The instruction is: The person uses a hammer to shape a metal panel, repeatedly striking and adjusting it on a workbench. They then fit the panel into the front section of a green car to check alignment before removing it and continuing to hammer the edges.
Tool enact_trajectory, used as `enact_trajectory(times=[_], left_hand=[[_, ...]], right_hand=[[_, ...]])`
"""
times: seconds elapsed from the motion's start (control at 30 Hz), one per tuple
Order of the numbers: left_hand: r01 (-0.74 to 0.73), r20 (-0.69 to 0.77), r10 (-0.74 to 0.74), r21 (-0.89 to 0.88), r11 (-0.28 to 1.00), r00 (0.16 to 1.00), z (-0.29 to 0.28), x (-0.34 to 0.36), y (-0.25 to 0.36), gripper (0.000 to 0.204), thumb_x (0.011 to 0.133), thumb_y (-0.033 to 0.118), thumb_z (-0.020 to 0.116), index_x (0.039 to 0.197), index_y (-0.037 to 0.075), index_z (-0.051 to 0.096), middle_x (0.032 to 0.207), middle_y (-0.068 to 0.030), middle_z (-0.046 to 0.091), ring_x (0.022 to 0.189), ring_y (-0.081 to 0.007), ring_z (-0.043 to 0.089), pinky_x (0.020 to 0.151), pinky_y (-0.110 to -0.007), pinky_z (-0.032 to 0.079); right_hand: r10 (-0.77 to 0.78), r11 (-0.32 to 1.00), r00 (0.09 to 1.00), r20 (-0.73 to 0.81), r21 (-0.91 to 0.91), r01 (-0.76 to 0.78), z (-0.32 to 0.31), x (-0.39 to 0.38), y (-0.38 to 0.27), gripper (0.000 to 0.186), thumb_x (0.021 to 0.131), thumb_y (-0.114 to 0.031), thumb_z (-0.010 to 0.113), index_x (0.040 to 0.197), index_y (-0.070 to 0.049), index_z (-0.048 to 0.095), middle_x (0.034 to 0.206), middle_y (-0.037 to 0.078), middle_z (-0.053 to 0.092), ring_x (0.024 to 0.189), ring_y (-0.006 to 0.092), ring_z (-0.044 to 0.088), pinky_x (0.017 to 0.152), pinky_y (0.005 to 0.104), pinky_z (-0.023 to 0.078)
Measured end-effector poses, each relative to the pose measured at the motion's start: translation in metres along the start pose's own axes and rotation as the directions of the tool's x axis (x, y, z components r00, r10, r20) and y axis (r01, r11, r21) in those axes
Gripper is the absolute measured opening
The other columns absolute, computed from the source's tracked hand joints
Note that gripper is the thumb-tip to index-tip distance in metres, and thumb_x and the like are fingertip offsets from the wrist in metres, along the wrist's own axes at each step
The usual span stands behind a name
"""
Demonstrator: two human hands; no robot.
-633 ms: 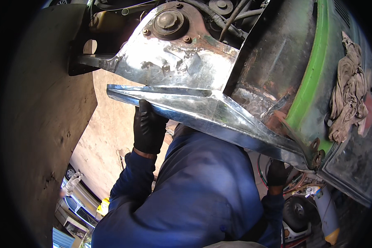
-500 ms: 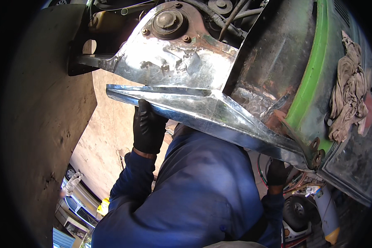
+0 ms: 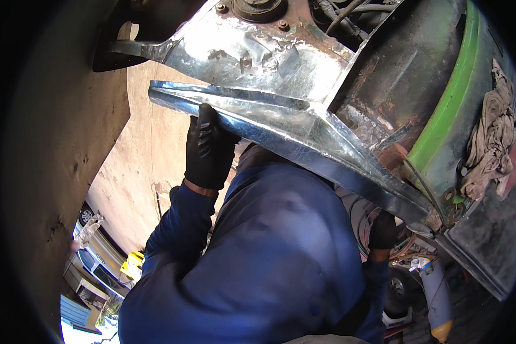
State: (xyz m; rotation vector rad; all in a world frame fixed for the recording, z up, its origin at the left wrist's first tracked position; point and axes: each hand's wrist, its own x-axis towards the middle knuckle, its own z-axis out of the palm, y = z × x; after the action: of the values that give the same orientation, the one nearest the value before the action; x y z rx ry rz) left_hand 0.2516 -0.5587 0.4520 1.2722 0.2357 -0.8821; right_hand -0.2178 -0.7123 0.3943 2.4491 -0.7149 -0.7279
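Observation:
A long, shiny bare sheet-metal panel (image 3: pixel 269 127) with folded edges slants down to the right along the car's engine bay side. My left hand (image 3: pixel 211 148), in a black glove, grips its lower edge near the left end, thumb up against the outer face and fingers tucked underneath. At the panel's lower right end is my right hand (image 3: pixel 383 231), also gloved in black; the panel's edge and shadow hide most of its fingers. Above the panel stands the silvery, partly rusted strut tower (image 3: pixel 258 57). A green-painted body edge (image 3: pixel 447 109) curves along the right.
A crumpled beige rag (image 3: pixel 490 132) hangs on the dark body panel at right. On the left rises a large dull brown panel (image 3: pixel 69 126). Below right stand a grey gas cylinder (image 3: pixel 436 295) and coiled hoses (image 3: pixel 358 221). A parked car (image 3: pixel 100 258) is at lower left.
The view has shifted, so the panel's left end, the strut tower and my left hand appear higher. Both hands keep about the same places along the panel.

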Motion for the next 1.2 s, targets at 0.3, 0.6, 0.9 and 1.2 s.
enact_trajectory(times=[0.3, 0.6, 0.9, 1.2], left_hand=[[-0.306, 0.027, 0.323, 0.403, 0.863, 0.946, -0.005, 0.008, -0.017, 0.028, 0.101, 0.008, 0.061, 0.128, 0.002, 0.057, 0.112, -0.0145, 0.06, 0.102, -0.0237, 0.062, 0.085, -0.036, 0.053], [-0.427, 0.189, 0.397, 0.597, 0.679, 0.898, -0.013, 0.004, -0.018, 0.036, 0.109, 0.025, 0.052, 0.137, 0.004, 0.053, 0.125, -0.0137, 0.059, 0.114, -0.0216, 0.06, 0.097, -0.037, 0.053], [-0.417, 0.154, 0.39, 0.42, 0.806, 0.908, 0.002, 0.001, -0.012, 0.032, 0.112, 0.023, 0.047, 0.125, -0.004, 0.059, 0.106, -0.0126, 0.059, 0.096, -0.0193, 0.067, 0.081, -0.033, 0.062], [-0.401, 0.089, 0.408, 0.457, 0.794, 0.909, -0.01, 0.009, -0.018, 0.026, 0.108, 0.014, 0.056, 0.127, -0.003, 0.059, 0.107, -0.0149, 0.06, 0.096, -0.0235, 0.066, 0.078, -0.036, 0.06]], right_hand=[[-0.02, 0.994, 0.968, 0.251, 0.107, -0.007, -0.017, 0.007, 0.009, 0.056, 0.099, -0.014, 0.05, 0.154, -0.004, 0.041, 0.157, 0.011, 0.048, 0.14, 0.022, 0.05, 0.111, 0.0611, 0.034], [0.035, 0.966, 0.999, -0.016, 0.258, -0.03, -0.022, 0.018, 0.013, 0.047, 0.092, -0.008, 0.057, 0.139, -0.001, 0.054, 0.123, 0.015, 0.071, 0.109, 0.0266, 0.071, 0.108, 0.062, 0.036], [0.069, 0.928, 0.991, 0.113, 0.357, -0.105, -0.016, 0.016, 0.014, 0.043, 0.097, -0.008, 0.052, 0.14, -0.01, 0.054, 0.125, 0.01, 0.071, 0.107, 0.028, 0.072, 0.108, 0.0638, 0.033], [0.056, 0.938, 0.988, 0.147, 0.331, -0.102, -0.017, 0.014, 0.013, 0.044, 0.098, -0.006, 0.051, 0.142, -0.011, 0.054, 0.132, 0.009, 0.068, 0.111, 0.0275, 0.07, 0.109, 0.0634, 0.033]])
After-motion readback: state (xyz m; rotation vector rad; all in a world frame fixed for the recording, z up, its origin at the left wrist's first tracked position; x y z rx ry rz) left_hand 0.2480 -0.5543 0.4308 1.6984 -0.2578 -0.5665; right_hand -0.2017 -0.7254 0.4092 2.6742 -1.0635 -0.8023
